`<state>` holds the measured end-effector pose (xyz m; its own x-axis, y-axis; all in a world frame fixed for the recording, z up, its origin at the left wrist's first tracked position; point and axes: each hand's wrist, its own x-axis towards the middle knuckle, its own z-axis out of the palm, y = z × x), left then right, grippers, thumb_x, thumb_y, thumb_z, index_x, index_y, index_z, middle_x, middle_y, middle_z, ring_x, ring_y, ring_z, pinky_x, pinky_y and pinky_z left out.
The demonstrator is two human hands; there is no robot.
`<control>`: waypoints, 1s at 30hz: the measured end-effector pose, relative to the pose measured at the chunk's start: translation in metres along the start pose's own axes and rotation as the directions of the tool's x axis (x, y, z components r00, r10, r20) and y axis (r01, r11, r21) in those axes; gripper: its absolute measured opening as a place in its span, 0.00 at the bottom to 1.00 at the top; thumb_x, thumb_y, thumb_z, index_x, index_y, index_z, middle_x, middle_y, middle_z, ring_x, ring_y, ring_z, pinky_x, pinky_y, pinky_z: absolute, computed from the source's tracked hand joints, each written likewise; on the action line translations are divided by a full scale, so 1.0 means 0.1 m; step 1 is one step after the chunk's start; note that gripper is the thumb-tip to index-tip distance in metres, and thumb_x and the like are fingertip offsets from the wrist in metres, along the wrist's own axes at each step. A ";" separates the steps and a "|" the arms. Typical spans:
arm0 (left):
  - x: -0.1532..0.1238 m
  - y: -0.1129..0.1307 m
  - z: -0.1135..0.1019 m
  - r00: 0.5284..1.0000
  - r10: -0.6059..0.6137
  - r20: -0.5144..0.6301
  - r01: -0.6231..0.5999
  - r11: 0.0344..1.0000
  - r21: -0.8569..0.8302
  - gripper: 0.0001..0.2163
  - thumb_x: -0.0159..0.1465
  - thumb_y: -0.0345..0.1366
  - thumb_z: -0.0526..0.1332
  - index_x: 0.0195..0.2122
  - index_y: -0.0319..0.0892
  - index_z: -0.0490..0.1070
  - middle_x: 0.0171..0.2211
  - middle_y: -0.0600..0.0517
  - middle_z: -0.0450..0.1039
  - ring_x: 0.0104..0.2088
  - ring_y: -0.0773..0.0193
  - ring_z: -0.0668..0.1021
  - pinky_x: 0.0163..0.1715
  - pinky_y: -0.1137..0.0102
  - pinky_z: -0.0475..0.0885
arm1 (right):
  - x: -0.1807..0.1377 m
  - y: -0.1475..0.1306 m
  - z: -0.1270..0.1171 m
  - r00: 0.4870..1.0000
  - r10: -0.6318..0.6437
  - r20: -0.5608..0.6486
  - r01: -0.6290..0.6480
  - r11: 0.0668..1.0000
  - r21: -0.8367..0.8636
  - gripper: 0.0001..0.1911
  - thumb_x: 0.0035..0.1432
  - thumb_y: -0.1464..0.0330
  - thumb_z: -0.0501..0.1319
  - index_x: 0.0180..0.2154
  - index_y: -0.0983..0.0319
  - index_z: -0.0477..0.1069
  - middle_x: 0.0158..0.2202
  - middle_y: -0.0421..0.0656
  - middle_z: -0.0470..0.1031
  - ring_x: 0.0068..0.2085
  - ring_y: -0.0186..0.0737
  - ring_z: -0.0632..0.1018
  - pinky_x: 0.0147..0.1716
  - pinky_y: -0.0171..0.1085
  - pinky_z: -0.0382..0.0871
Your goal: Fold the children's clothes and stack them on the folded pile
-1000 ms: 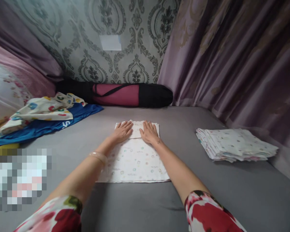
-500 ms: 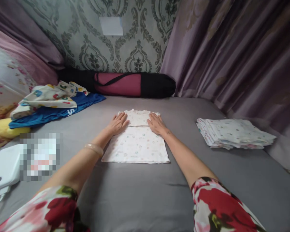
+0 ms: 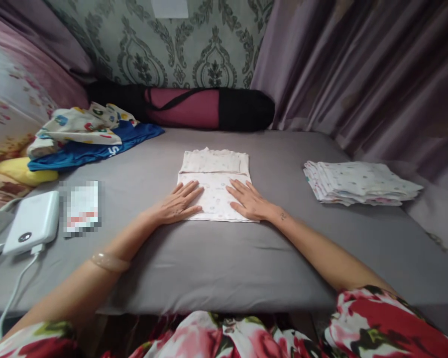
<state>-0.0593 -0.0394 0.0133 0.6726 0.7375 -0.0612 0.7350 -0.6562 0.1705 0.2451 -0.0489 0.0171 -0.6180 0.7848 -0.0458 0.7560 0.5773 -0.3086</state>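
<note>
A small white patterned cloth (image 3: 213,174) lies flat on the grey bed sheet (image 3: 224,258), its far end folded over. My left hand (image 3: 177,203) rests flat on the cloth's near left corner, fingers stretched out. My right hand (image 3: 249,200) lies flat on the near right corner, fingers spread. Neither hand holds anything.
A stack of folded white cloths (image 3: 358,182) sits at the right. A pile of blue and patterned clothes (image 3: 89,136) lies at the back left. A black and pink roll bag (image 3: 194,107) lies along the wall. A white power bank (image 3: 32,222) with a cable is at the left.
Both hands slid from the cloth's far folded end back to its near edge. The camera pulled back, so the bed's front edge and my flowered clothing now show.
</note>
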 end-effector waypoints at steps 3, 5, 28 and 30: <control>-0.17 0.02 -0.02 1.000 0.013 0.025 -0.012 1.000 -0.020 0.31 0.68 0.55 0.43 0.69 0.47 0.42 0.70 0.49 0.36 0.68 0.55 0.46 0.66 0.56 0.40 | -0.21 -0.13 0.01 0.999 -0.019 0.032 0.018 1.000 0.023 0.31 0.67 0.55 0.46 0.67 0.58 0.47 0.70 0.43 0.39 0.69 0.46 0.44 0.66 0.49 0.31; -0.28 0.01 -0.01 0.999 0.004 0.033 -0.003 1.000 -0.024 0.31 0.69 0.54 0.43 0.69 0.48 0.42 0.69 0.50 0.36 0.68 0.55 0.45 0.66 0.57 0.41 | -0.34 -0.21 0.01 0.999 -0.036 0.038 0.035 0.999 0.033 0.30 0.68 0.56 0.44 0.67 0.57 0.47 0.70 0.43 0.39 0.69 0.45 0.44 0.66 0.50 0.33; -0.99 -0.12 -0.04 0.981 -0.032 -0.189 -0.004 0.982 -0.187 0.17 0.69 0.45 0.50 0.51 0.47 0.73 0.54 0.48 0.72 0.52 0.58 0.75 0.53 0.66 0.71 | -1.13 -0.25 0.00 0.973 -0.011 -0.229 0.037 0.994 0.106 0.20 0.68 0.66 0.49 0.58 0.54 0.65 0.57 0.45 0.71 0.58 0.42 0.70 0.58 0.47 0.66; -0.98 -0.11 -0.06 0.984 -0.049 -0.174 0.015 0.981 -0.193 0.17 0.70 0.43 0.48 0.51 0.47 0.72 0.53 0.49 0.72 0.48 0.60 0.77 0.50 0.69 0.73 | -1.10 -0.22 -0.01 0.969 -0.009 -0.247 0.038 0.993 0.113 0.18 0.67 0.67 0.49 0.56 0.54 0.67 0.54 0.45 0.72 0.56 0.43 0.71 0.57 0.47 0.67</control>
<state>-0.1341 -0.1029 0.0237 0.6107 0.7852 0.1026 0.7145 -0.6022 0.3562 0.2962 -0.1475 0.0304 -0.5525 0.8108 0.1935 0.7024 0.5778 -0.4157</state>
